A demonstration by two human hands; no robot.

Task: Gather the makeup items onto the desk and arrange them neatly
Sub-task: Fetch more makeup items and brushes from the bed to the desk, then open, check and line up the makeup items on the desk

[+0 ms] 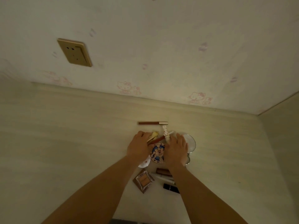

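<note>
The head camera looks down on a pale desk (68,143) set against wallpaper printed with cartoon cats, a gold wall socket (74,52) high on the left. The makeup lies in a loose cluster near the middle of the desk. The left hand (140,147) lies flat, fingers fairly straight and together, pressing against a yellow-topped item and a reddish-brown pencil (159,139) at the cluster's left side. The right hand (176,151) lies flat too, fingers extended, partly over a round hand mirror (190,142) with a wire handle. Neither hand pinches anything; they seem to be herding the pile inward.

Between the hands sits a round patterned compact (158,152), with a small bunny-topped tube (165,132) just beyond it. A long brown liner with a gold cap (152,123) lies apart, nearer the wall. Nearer the person are a square blush palette (143,181), a white tube (163,177), a brown lipstick (162,171) and a black lipstick (171,188). A white floral disc (144,163) peeks from under the left wrist.

These pieces are probably light, hard and slick; the pencils and tubes will likely roll if nudged, so pinching them mid-barrel suits. The mirror and palette look breakable and are best lifted by their edges.
</note>
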